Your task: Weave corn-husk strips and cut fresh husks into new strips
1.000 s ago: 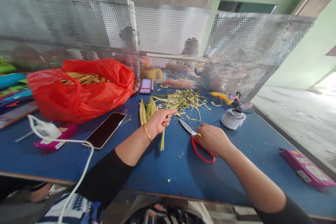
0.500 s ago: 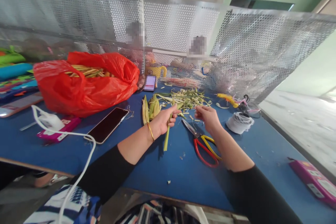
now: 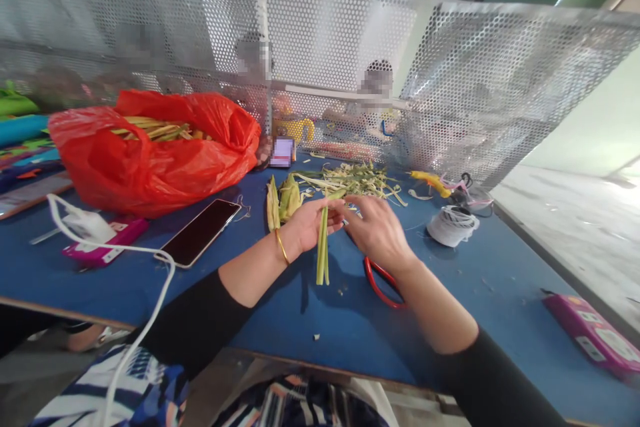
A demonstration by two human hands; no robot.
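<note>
My left hand, with a gold bangle at the wrist, is closed around narrow green plant strips. Two ends hang down below its fingers. Close against it, my right hand bends over with fingertips at the left fingers; what they pinch is hidden. Under my right hand lie scissors, mostly covered, one red handle showing. Beyond both hands spreads a heap of shredded green plant trimmings. Folded yellow-green leaves lie just behind my left wrist.
A red plastic bag of dry strips stands left, near a phone and a white cable. At right are a white string roll, a yellow-handled tool and a magenta box. Perforated metal panels close off the back.
My right hand has moved left to meet my left hand and now covers most of the scissors. Two strip ends hang from my left hand where one showed before. The view shifted slightly.
</note>
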